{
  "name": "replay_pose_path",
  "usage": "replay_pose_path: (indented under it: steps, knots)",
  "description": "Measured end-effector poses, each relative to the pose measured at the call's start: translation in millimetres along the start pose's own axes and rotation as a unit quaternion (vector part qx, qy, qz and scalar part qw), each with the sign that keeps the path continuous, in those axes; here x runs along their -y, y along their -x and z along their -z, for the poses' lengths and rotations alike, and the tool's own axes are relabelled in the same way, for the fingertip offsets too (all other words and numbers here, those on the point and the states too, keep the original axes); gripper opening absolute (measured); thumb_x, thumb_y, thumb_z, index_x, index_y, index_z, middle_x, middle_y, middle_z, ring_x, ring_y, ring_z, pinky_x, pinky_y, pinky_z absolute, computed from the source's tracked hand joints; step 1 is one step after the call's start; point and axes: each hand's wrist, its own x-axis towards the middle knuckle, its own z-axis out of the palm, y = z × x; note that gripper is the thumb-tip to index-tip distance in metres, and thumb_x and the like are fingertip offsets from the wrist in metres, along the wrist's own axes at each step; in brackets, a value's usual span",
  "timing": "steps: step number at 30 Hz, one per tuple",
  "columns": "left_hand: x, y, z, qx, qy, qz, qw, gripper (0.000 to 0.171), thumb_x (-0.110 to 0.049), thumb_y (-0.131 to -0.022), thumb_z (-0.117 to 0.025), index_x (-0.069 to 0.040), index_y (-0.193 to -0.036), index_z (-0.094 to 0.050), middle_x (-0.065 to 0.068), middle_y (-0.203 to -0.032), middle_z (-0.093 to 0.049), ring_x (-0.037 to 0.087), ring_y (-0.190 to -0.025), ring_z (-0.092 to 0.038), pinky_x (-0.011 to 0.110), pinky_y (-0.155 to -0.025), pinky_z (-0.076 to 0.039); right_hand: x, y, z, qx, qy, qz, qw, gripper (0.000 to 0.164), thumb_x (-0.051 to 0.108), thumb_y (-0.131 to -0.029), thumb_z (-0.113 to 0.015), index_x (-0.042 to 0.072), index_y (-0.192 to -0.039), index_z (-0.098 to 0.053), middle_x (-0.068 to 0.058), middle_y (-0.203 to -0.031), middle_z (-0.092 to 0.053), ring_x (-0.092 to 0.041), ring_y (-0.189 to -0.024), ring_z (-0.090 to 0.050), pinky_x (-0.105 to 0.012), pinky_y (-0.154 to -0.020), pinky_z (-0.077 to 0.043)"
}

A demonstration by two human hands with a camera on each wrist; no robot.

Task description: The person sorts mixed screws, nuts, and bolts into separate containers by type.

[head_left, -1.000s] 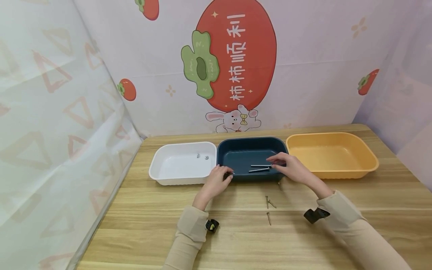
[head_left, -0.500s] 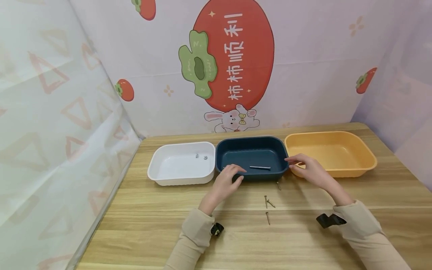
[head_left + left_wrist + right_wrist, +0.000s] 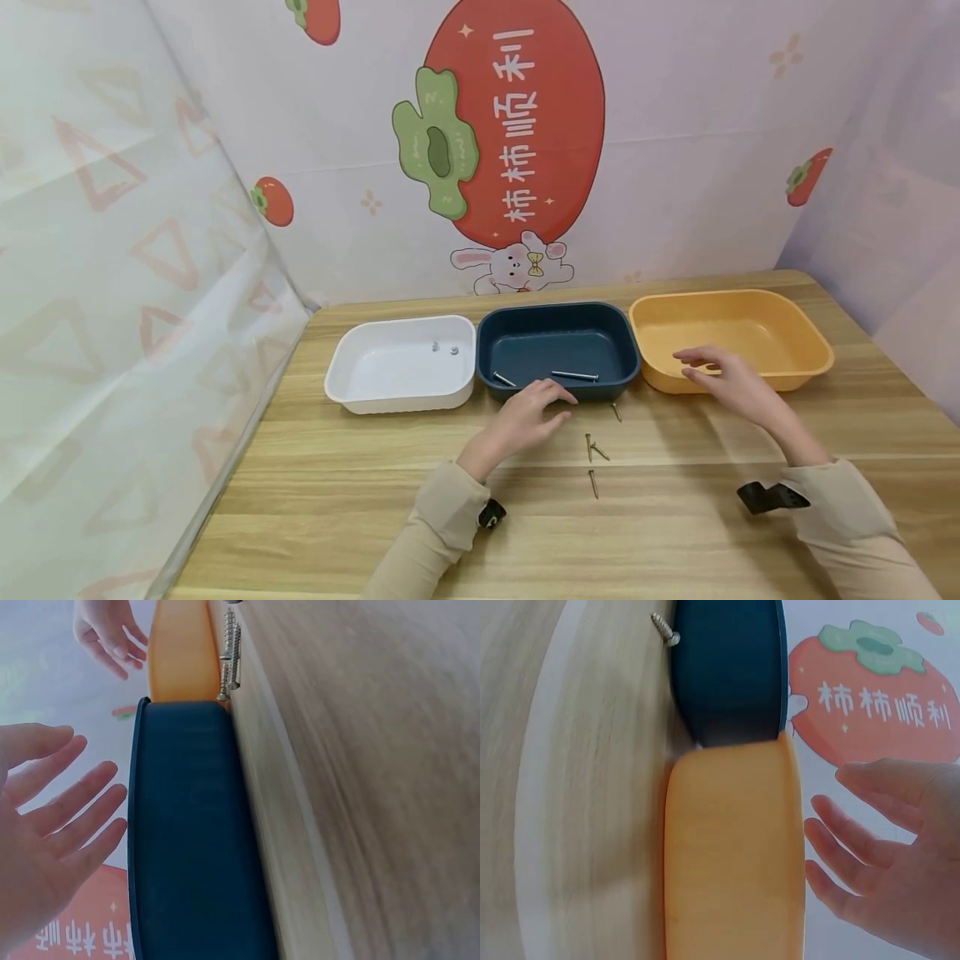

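My left hand point(image 3: 531, 417) hovers at the front edge of the dark blue tray point(image 3: 558, 312), fingers loosely bent and holding nothing. In the left wrist view its fingers are spread beside the tray's rim. My right hand point(image 3: 731, 387) is above the front of the yellow tray point(image 3: 750, 385), also holding nothing; the right wrist view shows its fingers apart. Inside the dark blue tray lie a long silver bolt point(image 3: 575, 376) and another silver bolt point(image 3: 504, 379), partly hidden by the front wall. Several brassy screws, among them one screw point(image 3: 593, 483), lie on the wooden table before the trays.
At the left stands a white tray point(image 3: 401, 402) with two small silver pieces point(image 3: 453, 351), perhaps nuts. All three trays stand in a row along the back of the table point(image 3: 315, 500). A printed cloth point(image 3: 675, 208) hangs behind them.
My right hand has moved away from the bolts in the dark blue tray, rightward to the yellow one. My left hand has come back and right from that tray's left end, uncovering a bolt there.
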Motion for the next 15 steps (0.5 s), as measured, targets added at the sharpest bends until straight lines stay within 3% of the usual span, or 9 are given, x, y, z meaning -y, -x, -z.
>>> replay_pose_path:
  steps: [2,7,15]
  knots:
    - [-1.0,-1.3,-0.7,0.012,-0.007,-0.003,0.9999,0.017,-0.017,-0.086,-0.058,-0.013,-0.102,-0.062,-0.001,-0.104,-0.058,0.012,-0.102,-0.051,0.021,-0.09,-0.037,-3,3,3,-0.007,0.006,0.001,1.0,0.024,0.006,-0.087,-0.054,-0.007,-0.107,-0.057,-0.024,-0.102,-0.059,-0.03,-0.093,-0.053,-0.048,-0.078,-0.041]
    - [-1.9,-4.8,-1.8,0.047,-0.026,-0.013,0.9985,0.02,-0.017,-0.085,-0.059,-0.013,-0.104,-0.062,-0.001,-0.104,-0.059,0.011,-0.103,-0.051,0.02,-0.09,-0.038,-11,12,12,-0.027,0.015,-0.001,1.0,0.024,0.007,-0.085,-0.057,-0.005,-0.106,-0.059,-0.023,-0.1,-0.06,0.006,-0.088,-0.047,-0.03,-0.076,-0.044]
    - [-0.5,-9.8,-4.2,0.102,-0.027,-0.009,0.9944,0.021,-0.018,-0.085,-0.057,-0.015,-0.106,-0.061,-0.004,-0.104,-0.058,0.008,-0.102,-0.051,0.018,-0.087,-0.039,-22,24,22,-0.057,0.026,-0.006,0.998,0.024,0.006,-0.082,-0.061,-0.004,-0.103,-0.06,-0.025,-0.1,-0.059,0.021,-0.089,-0.034,-0.008,-0.07,-0.035]
